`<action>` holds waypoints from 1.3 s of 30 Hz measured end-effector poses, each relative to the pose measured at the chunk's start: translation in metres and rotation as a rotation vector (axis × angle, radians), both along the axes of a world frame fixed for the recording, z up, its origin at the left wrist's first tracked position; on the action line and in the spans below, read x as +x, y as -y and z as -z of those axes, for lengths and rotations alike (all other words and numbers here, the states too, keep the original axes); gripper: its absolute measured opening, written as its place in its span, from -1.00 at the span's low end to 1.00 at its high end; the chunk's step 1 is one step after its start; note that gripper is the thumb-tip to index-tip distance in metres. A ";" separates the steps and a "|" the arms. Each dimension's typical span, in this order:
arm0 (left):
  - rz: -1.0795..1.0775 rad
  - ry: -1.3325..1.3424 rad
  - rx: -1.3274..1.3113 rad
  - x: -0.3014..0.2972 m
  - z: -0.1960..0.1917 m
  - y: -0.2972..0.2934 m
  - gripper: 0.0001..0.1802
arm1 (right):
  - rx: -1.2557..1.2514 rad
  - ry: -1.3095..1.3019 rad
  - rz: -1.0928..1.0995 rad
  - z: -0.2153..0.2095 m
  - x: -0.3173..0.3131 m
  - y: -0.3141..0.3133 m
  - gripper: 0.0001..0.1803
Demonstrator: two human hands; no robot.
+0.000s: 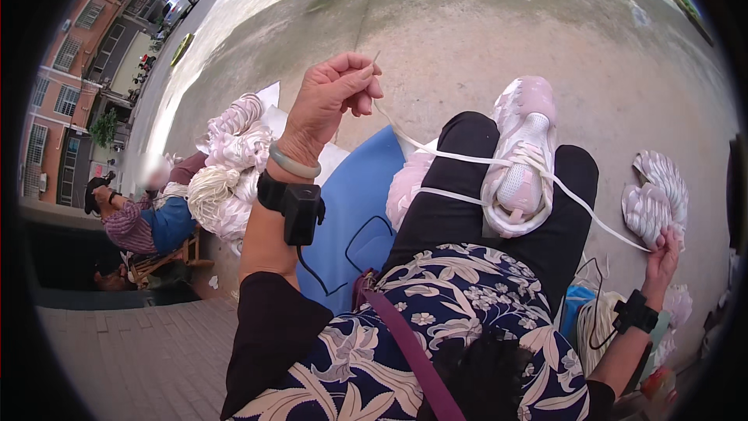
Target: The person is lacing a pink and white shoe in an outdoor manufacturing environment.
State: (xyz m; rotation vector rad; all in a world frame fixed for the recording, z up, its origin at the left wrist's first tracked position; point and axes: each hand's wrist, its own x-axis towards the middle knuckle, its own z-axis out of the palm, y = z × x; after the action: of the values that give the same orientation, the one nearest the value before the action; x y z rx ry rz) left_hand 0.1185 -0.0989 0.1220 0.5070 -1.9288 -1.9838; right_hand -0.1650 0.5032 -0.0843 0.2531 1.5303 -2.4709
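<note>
Left of the raised left hand [331, 97], a heap of pale pink shoe uppers [234, 148] and a white lace bundle [209, 187] sit partly behind the wrist; a blurred person [144, 214] sits beyond. The blue sheet [354, 203] under that forearm is half covered. The left hand is pinched shut on the tip of a white lace [467, 158], which runs down across the pink sneaker [520, 160] on the knee. The right hand [664, 253], low and outstretched, closes on the lace's far end, just below two loose uppers [656, 195].
</note>
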 end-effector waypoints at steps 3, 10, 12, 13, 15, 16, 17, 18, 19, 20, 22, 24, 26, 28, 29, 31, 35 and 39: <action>0.084 0.190 -0.087 -0.023 0.041 -0.036 -0.84 | 0.133 -0.013 -0.149 -0.032 0.041 0.104 -0.71; 0.282 0.032 -0.777 -0.061 0.100 -0.118 -0.93 | 0.577 -0.540 -0.438 -0.070 0.111 0.221 -0.85; 0.293 -0.027 -0.958 -0.067 0.102 -0.131 -0.95 | 0.693 -0.841 -0.459 -0.078 0.122 0.243 -0.90; 0.298 -0.088 -1.140 -0.069 0.103 -0.136 -0.95 | 0.694 -0.838 -0.457 -0.079 0.126 0.251 -0.90; 0.336 -0.046 -1.234 -0.070 0.099 -0.144 -0.94 | 0.834 -0.953 -0.556 -0.078 0.131 0.263 -0.88; 0.369 -0.002 -1.327 -0.071 0.098 -0.147 -0.92 | 0.834 -0.949 -0.553 -0.074 0.131 0.268 -0.88; 0.372 0.000 -1.328 -0.071 0.100 -0.147 -0.92 | 0.882 -1.074 -0.537 -0.069 0.130 0.273 -0.87; 0.372 -0.021 -1.331 -0.071 0.104 -0.147 -0.90 | 0.928 -1.200 -0.519 -0.067 0.129 0.278 -0.86; 0.372 -0.042 -1.333 -0.072 0.106 -0.147 -0.89 | 0.976 -1.239 -0.508 -0.066 0.128 0.280 -0.87; 0.376 -0.040 -1.333 -0.073 0.106 -0.147 -0.89 | 0.975 -1.236 -0.508 -0.067 0.128 0.283 -0.87; 0.431 -0.009 -1.329 -0.075 0.104 -0.147 -0.90 | 1.117 -1.338 -0.549 -0.070 0.128 0.287 -0.91; 0.448 0.004 -1.339 -0.076 0.103 -0.148 -0.90 | 1.168 -1.374 -0.545 -0.069 0.128 0.292 -0.93; 0.463 0.017 -1.348 -0.077 0.104 -0.148 -0.90 | 1.220 -1.410 -0.540 -0.067 0.127 0.294 -0.94; 0.495 0.052 -1.315 -0.078 0.105 -0.146 -0.90 | 1.291 -1.436 -0.545 -0.063 0.127 0.296 -0.97; 0.496 0.053 -1.313 -0.079 0.106 -0.146 -0.90 | 1.292 -1.434 -0.547 -0.063 0.127 0.296 -0.97; 0.519 0.048 -1.300 -0.081 0.106 -0.145 -0.89 | 1.315 -1.424 -0.567 -0.063 0.126 0.295 -0.97; 0.561 0.065 -1.322 -0.085 0.102 -0.144 -0.89 | 1.280 -1.371 -0.554 -0.062 0.128 0.295 -0.97; 0.580 0.101 -1.357 -0.089 0.098 -0.147 -0.88 | 1.219 -1.289 -0.535 -0.058 0.129 0.298 -0.96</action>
State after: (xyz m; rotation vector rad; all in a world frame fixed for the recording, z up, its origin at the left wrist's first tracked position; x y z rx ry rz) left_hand 0.0300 0.0483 0.0243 -0.3623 -3.0624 -0.4063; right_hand -0.0363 0.2052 -0.0263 -1.5765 2.7638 -0.8354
